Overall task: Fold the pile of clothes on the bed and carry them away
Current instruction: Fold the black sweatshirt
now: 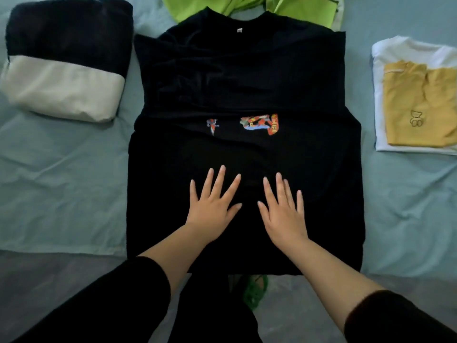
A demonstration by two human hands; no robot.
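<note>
A black T-shirt with a small colourful print lies flat in the middle of the bed, collar away from me, its sides folded inward. My left hand and my right hand rest palm down on its lower half, side by side, fingers spread, holding nothing. A folded stack with a black garment over a cream one sits at the left. At the right edge, a folded yellow garment with a bear outline lies on a folded white one. A green garment lies unfolded beyond the collar.
The pale blue-grey bedsheet covers the bed, whose near edge runs just below the shirt's hem. The grey floor shows below it, with a green shoe between my dark trouser legs.
</note>
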